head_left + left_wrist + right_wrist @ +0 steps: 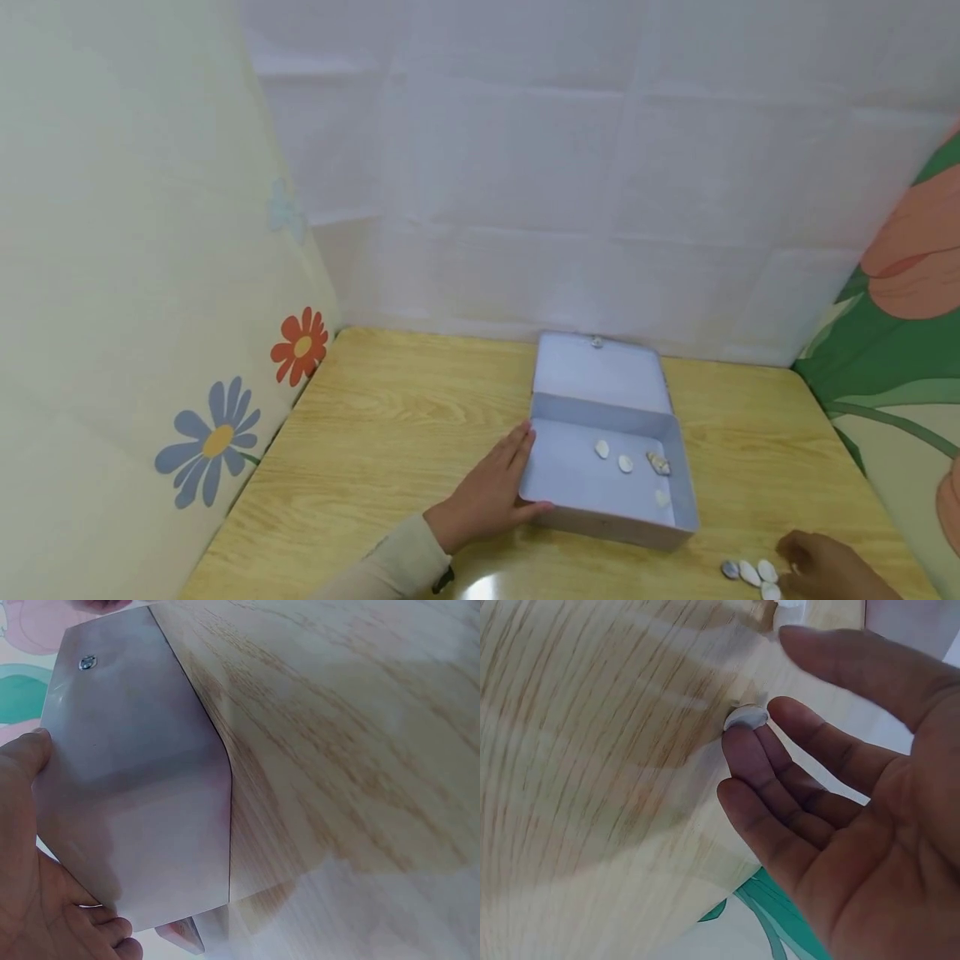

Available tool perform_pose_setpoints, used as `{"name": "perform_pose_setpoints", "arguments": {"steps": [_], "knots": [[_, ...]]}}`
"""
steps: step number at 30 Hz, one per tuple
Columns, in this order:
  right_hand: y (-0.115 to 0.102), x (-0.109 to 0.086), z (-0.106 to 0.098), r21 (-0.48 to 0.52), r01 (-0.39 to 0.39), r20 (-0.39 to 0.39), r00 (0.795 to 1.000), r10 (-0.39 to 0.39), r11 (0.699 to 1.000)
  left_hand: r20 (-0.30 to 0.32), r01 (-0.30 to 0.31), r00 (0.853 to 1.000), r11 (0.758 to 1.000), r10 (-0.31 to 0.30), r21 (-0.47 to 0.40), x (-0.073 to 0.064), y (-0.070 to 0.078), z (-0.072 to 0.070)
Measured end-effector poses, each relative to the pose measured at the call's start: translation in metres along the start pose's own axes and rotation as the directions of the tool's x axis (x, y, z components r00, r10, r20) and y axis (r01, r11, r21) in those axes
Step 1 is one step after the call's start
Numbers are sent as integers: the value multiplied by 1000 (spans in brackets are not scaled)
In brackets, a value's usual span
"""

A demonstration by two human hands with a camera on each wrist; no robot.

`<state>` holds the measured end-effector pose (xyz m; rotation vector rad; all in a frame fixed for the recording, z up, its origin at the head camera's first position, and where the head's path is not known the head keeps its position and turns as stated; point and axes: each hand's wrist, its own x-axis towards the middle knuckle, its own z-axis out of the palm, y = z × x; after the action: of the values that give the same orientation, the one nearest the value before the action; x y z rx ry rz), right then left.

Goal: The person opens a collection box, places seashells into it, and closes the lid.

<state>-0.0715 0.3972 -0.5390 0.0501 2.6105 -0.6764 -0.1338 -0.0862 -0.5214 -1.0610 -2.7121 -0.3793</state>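
Observation:
A pale metal box [600, 523] stands on the table with its hinged lid [600, 372] tipped back. My left hand [491, 487] grips its front left corner, thumb on the front rim and fingers along the left side. Inside lie a few white seashells [626, 463] and a brownish spiral shell [658, 463], toward the right. Several small seashells [748, 572], one of them dark [731, 570], lie clustered on the table right of the box. Beside them is my right hand [828, 567]; in the right wrist view its fingertips touch a white seashell [746, 717], the thumb held apart.
The wood-grain table [390, 400] runs back to a hanging white cloth [525, 167]. A flower-printed panel [135, 250] borders the left side, and another with large painted flowers [900, 358] borders the right. The box's front carries a small metal clasp stud [88, 663].

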Motion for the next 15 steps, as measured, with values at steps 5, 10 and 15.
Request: {"name": "perform_pose_setpoints", "arguments": {"steps": [5,10,15], "knots": [[0,1,2,-43,64,-33,997,-66,997,-1,7,1000,1000,-7,2,0,0,1],[-2,1,3,-104,82,-58,994,-88,991,1,7,1000,1000,-7,4,0,0,2],[-1,2,3,-147,125,-88,986,-139,981,10,9,1000,1000,-9,6,-1,1,1]]}}
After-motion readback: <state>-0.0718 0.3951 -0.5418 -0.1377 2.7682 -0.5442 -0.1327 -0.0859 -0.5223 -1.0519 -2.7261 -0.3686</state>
